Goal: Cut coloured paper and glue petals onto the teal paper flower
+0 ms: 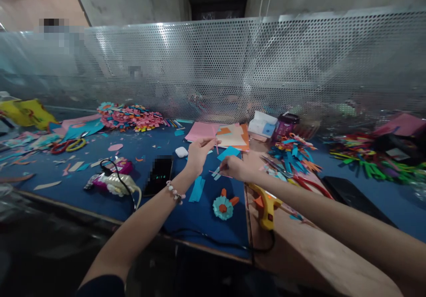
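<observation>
My left hand (197, 157), with a bead bracelet at its wrist, pinches a thin pink paper strip (217, 147) above the blue tabletop. The fingers of my right hand (233, 168) are curled together at the table, touching or just above some small pale blue paper strips (217, 173); what they hold, if anything, I cannot make out. Between my forearms lies a light blue paper flower (222, 207) with an orange centre and two orange pieces. Bright blue paper strips (197, 189) lie left of it. A blue paper piece (228, 152) is just beyond my right hand.
A yellow glue gun (267, 210) with a black cord lies under my right forearm. Red-handled scissors (311, 185), a phone (159, 176), a white case (181, 152) and stacked coloured paper (199, 131) surround my hands. A perforated metal screen (213, 66) stands behind.
</observation>
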The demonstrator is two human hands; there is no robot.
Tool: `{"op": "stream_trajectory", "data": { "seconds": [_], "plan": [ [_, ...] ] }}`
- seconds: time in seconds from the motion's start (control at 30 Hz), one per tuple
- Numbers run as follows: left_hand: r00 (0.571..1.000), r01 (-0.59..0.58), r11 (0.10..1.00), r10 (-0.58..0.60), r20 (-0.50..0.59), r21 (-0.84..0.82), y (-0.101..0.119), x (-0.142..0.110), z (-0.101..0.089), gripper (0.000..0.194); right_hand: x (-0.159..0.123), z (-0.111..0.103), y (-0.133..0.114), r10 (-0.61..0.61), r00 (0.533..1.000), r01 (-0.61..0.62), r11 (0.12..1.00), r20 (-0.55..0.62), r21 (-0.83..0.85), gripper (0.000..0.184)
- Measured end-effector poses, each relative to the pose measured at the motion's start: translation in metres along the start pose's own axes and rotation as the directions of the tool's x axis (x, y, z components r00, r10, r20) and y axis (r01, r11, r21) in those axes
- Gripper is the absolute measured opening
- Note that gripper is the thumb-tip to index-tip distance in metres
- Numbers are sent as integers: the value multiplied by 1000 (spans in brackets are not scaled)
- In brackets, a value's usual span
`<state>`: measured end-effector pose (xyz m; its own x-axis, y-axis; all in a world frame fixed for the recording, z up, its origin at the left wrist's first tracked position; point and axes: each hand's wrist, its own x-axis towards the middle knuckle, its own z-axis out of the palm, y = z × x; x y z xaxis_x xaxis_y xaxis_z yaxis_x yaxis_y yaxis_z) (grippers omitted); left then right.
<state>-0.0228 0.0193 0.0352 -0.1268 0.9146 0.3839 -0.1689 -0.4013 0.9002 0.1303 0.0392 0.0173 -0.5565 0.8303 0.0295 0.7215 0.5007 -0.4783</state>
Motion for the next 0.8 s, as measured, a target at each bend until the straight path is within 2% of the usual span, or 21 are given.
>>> {"op": "stream_trajectory", "data": {
  "seconds": [0.2, 0.53, 0.63, 0.8],
  "plan": [
    [1000, -19, 1000, 19, 2, 22, 1, 3, -2, 23, 21, 14, 3, 31, 997, -32, 999, 65, 19, 11],
    [999, -10, 998, 7, 44, 68, 2, 4, -4, 24, 15, 7, -1, -14, 980, 12, 1000, 199, 11, 12],
    [999, 7, 998, -9, 37, 59, 2, 5, -5, 23, 13, 7, -4, -2, 981, 10, 999, 195, -40, 12],
    [1000, 2, 998, -3, 24, 61, 0, 7, -7, 23, 6, 4, -7, 22, 992, -2, 988, 124, -157, 12]
  ]
}}
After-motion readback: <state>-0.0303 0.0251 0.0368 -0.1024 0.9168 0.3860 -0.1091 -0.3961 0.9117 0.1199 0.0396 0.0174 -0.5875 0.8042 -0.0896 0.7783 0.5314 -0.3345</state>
